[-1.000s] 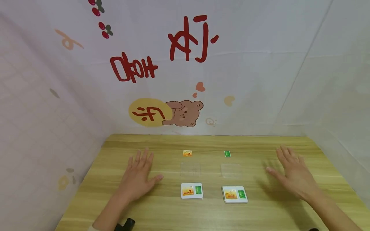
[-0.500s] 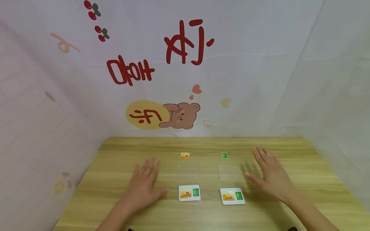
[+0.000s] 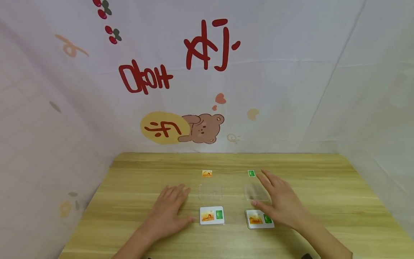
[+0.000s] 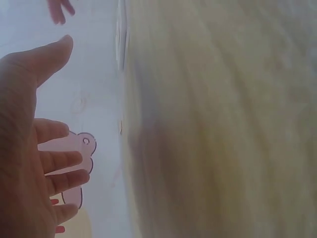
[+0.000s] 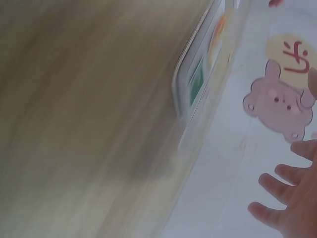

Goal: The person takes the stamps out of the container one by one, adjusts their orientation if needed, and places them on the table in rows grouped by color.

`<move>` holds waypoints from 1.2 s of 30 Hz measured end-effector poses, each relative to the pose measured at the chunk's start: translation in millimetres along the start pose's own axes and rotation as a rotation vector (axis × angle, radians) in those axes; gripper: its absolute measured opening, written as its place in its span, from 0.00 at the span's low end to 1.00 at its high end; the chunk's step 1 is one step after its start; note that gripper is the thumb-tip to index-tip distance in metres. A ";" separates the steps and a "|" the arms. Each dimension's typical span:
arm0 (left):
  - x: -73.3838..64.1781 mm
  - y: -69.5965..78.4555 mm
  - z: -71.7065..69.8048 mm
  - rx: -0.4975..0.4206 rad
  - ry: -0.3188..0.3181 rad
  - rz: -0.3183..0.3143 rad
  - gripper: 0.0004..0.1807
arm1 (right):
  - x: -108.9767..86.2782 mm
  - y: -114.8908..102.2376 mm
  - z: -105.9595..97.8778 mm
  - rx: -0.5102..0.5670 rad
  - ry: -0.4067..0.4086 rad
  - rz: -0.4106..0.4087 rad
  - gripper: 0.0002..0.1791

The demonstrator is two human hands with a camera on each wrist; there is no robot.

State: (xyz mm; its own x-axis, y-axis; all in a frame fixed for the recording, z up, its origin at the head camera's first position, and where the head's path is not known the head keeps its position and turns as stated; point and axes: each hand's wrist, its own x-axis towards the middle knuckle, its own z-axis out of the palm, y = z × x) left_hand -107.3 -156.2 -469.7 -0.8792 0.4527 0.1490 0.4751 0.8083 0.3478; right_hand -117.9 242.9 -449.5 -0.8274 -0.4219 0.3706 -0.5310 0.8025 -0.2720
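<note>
My right hand point(image 3: 281, 201) is over the right side of the table, its fingers spread and nothing in them. It partly covers a white rectangular piece point(image 3: 254, 223) printed with an orange and a green stamp picture. Its fingers reach over a clear plastic piece point(image 3: 250, 192) towards a small green stamp point(image 3: 251, 173). Left of centre, my left hand point(image 3: 168, 214) has relaxed fingers and holds nothing. Its thumb points at a similar white piece point(image 3: 210, 216). Above that lie another clear plastic piece point(image 3: 210, 192) and a small orange stamp point(image 3: 207, 173).
The wooden table point(image 3: 129, 180) ends at a white cloth backdrop point(image 3: 275, 72) with a bear print point(image 3: 205, 128). More white cloth hangs along the left and right sides. In the right wrist view, the thick edge of a white piece point(image 5: 181, 91) shows close by.
My right hand has moved left, from the table's right side to over the right-hand white piece. My left hand has shifted right and slightly nearer. The stamps and white pieces stay in place.
</note>
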 end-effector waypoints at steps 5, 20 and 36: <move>1.2 3.1 3.3 -0.003 0.000 0.040 0.50 | 5.9 -16.0 8.9 0.018 -0.040 -0.001 0.47; 8.4 17.0 9.4 -0.047 -0.104 0.073 0.43 | 23.5 -53.5 31.9 0.037 -0.134 -0.057 0.38; 16.9 19.7 18.0 -0.003 -0.155 0.118 0.43 | 40.7 -80.4 55.4 0.088 -0.238 -0.180 0.23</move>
State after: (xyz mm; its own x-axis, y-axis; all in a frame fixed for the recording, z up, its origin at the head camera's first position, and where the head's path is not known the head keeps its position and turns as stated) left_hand -112.1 -125.9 -477.0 -0.8009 0.5972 0.0444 0.5744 0.7450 0.3392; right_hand -119.0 137.8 -461.8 -0.7327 -0.6491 0.2044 -0.6780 0.6707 -0.3007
